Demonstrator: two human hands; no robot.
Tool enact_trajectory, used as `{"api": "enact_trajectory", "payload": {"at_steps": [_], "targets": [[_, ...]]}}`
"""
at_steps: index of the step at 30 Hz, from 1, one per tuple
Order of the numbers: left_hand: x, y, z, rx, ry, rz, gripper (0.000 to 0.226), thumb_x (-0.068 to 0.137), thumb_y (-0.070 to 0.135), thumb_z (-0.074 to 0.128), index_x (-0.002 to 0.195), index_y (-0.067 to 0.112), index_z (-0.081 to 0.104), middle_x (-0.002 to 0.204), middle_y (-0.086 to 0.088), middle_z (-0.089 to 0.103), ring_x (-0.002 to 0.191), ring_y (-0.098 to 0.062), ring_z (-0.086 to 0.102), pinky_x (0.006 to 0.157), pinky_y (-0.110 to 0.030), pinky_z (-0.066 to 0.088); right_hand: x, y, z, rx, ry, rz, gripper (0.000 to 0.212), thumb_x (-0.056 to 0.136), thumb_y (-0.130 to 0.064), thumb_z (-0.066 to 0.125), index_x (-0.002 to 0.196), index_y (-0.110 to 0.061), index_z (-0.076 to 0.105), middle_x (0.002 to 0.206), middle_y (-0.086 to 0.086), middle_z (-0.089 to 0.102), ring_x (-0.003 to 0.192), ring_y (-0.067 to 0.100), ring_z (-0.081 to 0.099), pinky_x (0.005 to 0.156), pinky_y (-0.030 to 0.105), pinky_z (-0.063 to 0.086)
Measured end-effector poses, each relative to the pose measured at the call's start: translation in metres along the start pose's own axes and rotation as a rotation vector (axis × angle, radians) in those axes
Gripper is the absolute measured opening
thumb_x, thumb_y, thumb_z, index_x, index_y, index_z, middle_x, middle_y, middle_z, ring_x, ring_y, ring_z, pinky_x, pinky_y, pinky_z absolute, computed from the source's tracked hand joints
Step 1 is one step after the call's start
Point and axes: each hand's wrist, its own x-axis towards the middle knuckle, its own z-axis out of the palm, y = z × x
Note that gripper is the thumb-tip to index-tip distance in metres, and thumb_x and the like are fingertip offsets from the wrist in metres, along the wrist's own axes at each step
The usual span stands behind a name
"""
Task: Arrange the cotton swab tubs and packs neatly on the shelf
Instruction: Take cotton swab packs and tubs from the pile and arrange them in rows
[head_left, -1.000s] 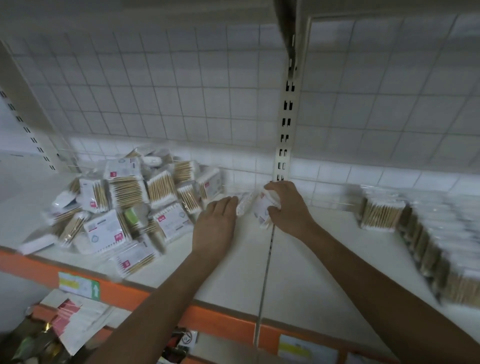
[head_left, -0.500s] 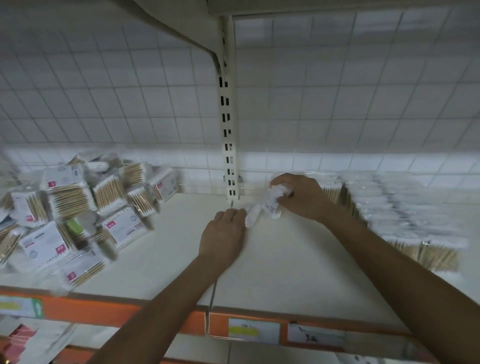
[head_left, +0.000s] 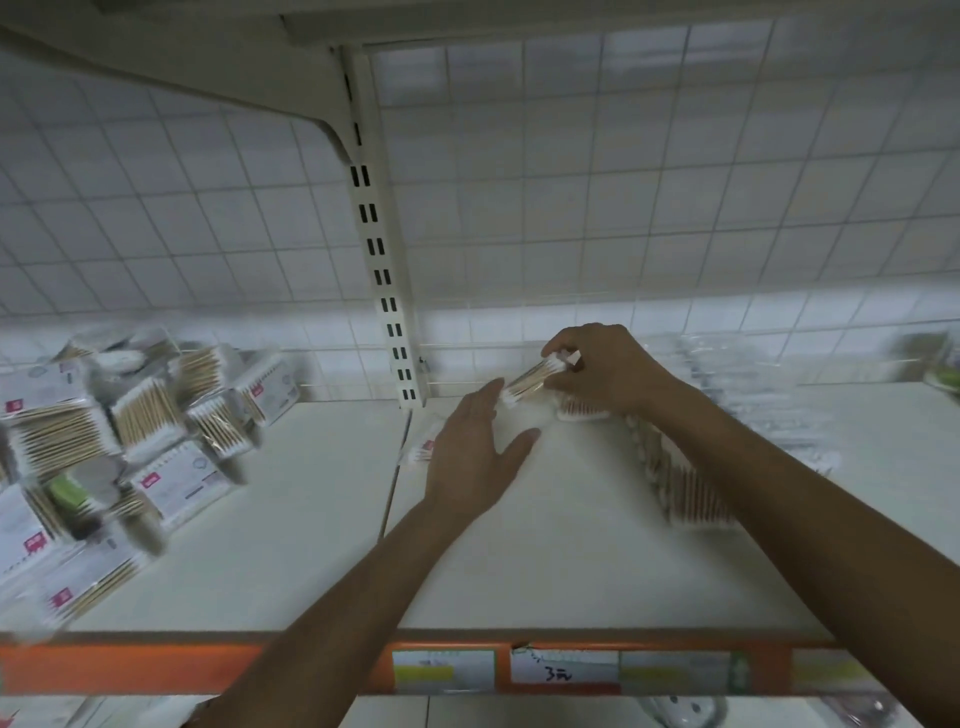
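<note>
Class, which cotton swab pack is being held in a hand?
The tilted pack pinched by the right hand; all others lie loose on the shelf.

White grid panel (head_left: 675, 182) and slotted upright (head_left: 382, 260) stand behind orange-edged shelf (head_left: 571, 545).

Two slim forearms show bare along their whole visible length, each narrowing to a bare wrist, and the left hand (head_left: 480, 457) and right hand (head_left: 605, 371) are bare as well, with knuckles faintly ridging the back of the right.
</note>
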Motion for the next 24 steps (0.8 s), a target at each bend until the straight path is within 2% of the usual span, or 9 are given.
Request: {"api": "enact_trajectory", "payload": {"at_steps": [4,7,9,12,14,16,18,20,24], "targets": [[0.012,0.013,0.009,-0.099,0.086,0.002,0.034,0.086,0.030,0.065,0.116,0.015,0.062,0.099,-0.003,0.070,0.085,-0.017,0.067,0.077,-0.037,0.055,-0.002,0.009,-0.005,0.000,0.021,-0.018,0.030,0.080,-0.031,0.071,0.104,-0.015,0.065,0.104,-0.001,0.066,0.084,0.012,0.055,0.079,0.023,0.043],[0.020,0.016,0.015,-0.142,0.032,-0.153,0.027,0.089,0.028,0.062,0.112,0.013,0.064,0.093,-0.004,0.071,0.083,-0.018,0.067,0.080,-0.032,0.052,-0.002,0.020,-0.009,0.027,0.042,-0.014,0.039,0.079,-0.036,0.072,0.113,-0.019,0.062,0.107,-0.005,0.065,0.096,0.014,0.056,0.084,0.022,0.041],[0.024,0.016,0.021,-0.278,-0.009,-0.298,0.026,0.089,0.032,0.062,0.108,0.014,0.063,0.088,-0.003,0.072,0.084,-0.021,0.069,0.086,-0.037,0.052,-0.002,0.027,-0.013,-0.017,0.019,-0.024,0.043,0.081,-0.029,0.070,0.121,-0.018,0.058,0.117,-0.003,0.063,0.107,0.017,0.055,0.091,0.024,0.039],[0.028,0.018,0.030,-0.455,-0.030,-0.404,0.009,0.087,0.030,0.066,0.092,0.024,0.061,0.077,0.002,0.071,0.081,-0.023,0.070,0.087,-0.042,0.054,-0.003,0.040,-0.020,-0.072,-0.007,-0.020,0.035,0.085,-0.017,0.066,0.119,-0.012,0.060,0.115,0.003,0.064,0.101,0.016,0.058,0.087,0.023,0.041],[0.032,0.020,0.035,-0.322,-0.058,-0.353,0.013,0.088,0.033,0.064,0.084,0.021,0.064,0.081,-0.003,0.071,0.085,-0.023,0.068,0.082,-0.033,0.052,-0.002,0.049,-0.019,-0.110,-0.006,-0.025,0.029,0.085,-0.017,0.065,0.113,-0.011,0.063,0.109,0.003,0.066,0.094,0.014,0.057,0.080,0.021,0.039],[0.034,0.024,0.038,-0.156,-0.079,-0.293,0.018,0.089,0.032,0.061,0.074,0.022,0.062,0.082,-0.007,0.069,0.085,-0.025,0.064,0.070,-0.028,0.042,0.000,0.055,-0.016,-0.160,-0.012,-0.036,0.024,0.086,-0.017,0.063,0.110,-0.010,0.064,0.107,0.002,0.065,0.096,0.017,0.056,0.080,0.022,0.036],[0.037,0.025,0.042,-0.131,-0.102,-0.281,0.012,0.088,0.031,0.062,0.084,0.021,0.066,0.085,-0.004,0.071,0.086,-0.022,0.065,0.075,-0.027,0.043,0.001,0.059,-0.015,-0.210,-0.016,-0.037,0.024,0.088,-0.017,0.059,0.110,-0.011,0.065,0.108,0.003,0.064,0.103,0.022,0.054,0.086,0.026,0.039],[0.038,0.026,0.046,-0.122,-0.095,-0.312,0.020,0.085,0.031,0.066,0.101,0.019,0.067,0.093,0.002,0.072,0.089,-0.013,0.066,0.081,-0.022,0.045,0.001,0.062,-0.015,-0.252,-0.014,-0.031,0.025,0.090,-0.018,0.056,0.113,-0.013,0.065,0.111,0.003,0.064,0.106,0.022,0.051,0.090,0.031,0.042],[0.040,0.025,0.057,-0.002,-0.097,-0.288,0.013,0.083,0.033,0.068,0.087,0.023,0.062,0.085,0.008,0.071,0.084,-0.010,0.065,0.069,-0.018,0.039,0.005,0.068,-0.011,-0.285,-0.012,-0.029,0.023,0.088,-0.017,0.057,0.111,-0.016,0.063,0.110,0.001,0.063,0.106,0.020,0.048,0.088,0.031,0.044]]}}
